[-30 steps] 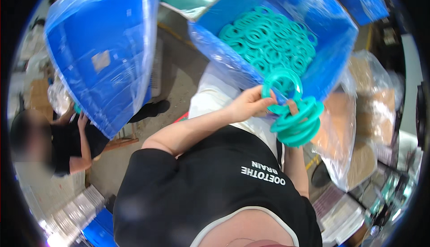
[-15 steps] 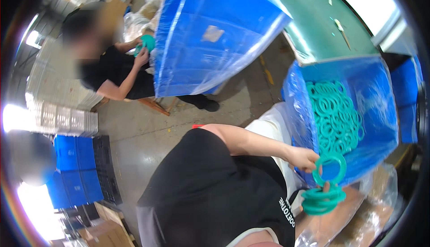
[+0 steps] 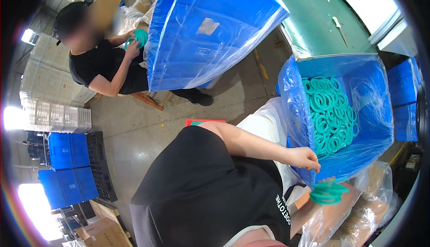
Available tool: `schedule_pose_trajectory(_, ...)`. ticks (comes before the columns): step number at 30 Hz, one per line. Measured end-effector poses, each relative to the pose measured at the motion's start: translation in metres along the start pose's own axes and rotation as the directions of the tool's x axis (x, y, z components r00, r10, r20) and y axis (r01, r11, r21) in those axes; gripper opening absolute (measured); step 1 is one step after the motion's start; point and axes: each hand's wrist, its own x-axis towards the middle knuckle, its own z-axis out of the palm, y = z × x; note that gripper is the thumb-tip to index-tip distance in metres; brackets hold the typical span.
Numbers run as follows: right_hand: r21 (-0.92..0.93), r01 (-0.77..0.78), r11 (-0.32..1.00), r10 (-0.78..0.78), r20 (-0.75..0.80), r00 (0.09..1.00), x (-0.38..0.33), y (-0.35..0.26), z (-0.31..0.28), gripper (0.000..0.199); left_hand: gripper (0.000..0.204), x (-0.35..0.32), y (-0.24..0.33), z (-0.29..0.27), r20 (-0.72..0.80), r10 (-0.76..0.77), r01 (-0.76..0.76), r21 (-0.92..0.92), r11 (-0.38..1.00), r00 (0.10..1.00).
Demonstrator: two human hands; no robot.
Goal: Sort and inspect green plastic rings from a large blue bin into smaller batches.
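My left hand [image 3: 305, 158] hovers at the near rim of the blue plastic-lined bin, its fingers curled together with no ring showing in them. Below it, my right hand [image 3: 330, 181] grips a bunch of flat green rings [image 3: 329, 193]; the bunch is smeared by motion and covers most of that hand. Inside the lined bin [image 3: 374, 99] lies a heap of similar loose green rings [image 3: 329, 117].
A green-topped table [image 3: 331, 27] with a pointed, pale-handled tool [image 3: 339, 31] adjoins the bin. Across from me, a co-worker [image 3: 107, 63] handles green rings beside a large lined blue bin [image 3: 192, 36]. Bagged cartons [image 3: 367, 211] stand close to my right arm.
A single ring that was in my left hand's fingers no longer shows there. My left hand has parted from the ring bunch, which has risen slightly in my right hand.
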Motion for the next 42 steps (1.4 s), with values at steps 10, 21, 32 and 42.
schedule_pose_trajectory(10, 0.127, -0.352, 0.927, 0.371, -0.425, 0.826, -0.011, -0.044, 0.053, 0.030, 0.031, -0.014, -0.001, -0.051, -0.045, 0.185, -0.179, 0.116, 0.977, 0.982)
schedule_pose_trajectory(21, 0.326, -0.167, 0.931, 0.322, -0.511, 0.797, -0.045, -0.024, 0.053, 0.025, 0.027, -0.014, 0.012, -0.043, -0.036, -0.033, 0.034, 0.033, 0.999, 0.999)
schedule_pose_trajectory(32, 0.170, -0.414, 0.894, 0.447, -0.282, 0.849, -0.042, -0.058, 0.049, 0.022, 0.022, -0.009, 0.040, -0.053, 0.153, -0.167, 0.135, 0.199, 0.971, 0.974)
schedule_pose_trajectory(42, 0.184, -0.457, 0.870, 0.492, -0.360, 0.793, -0.054, -0.078, 0.049, 0.020, 0.017, 0.003, 0.024, -0.047, 0.172, 0.583, -0.459, 0.798, 0.390, 0.794)
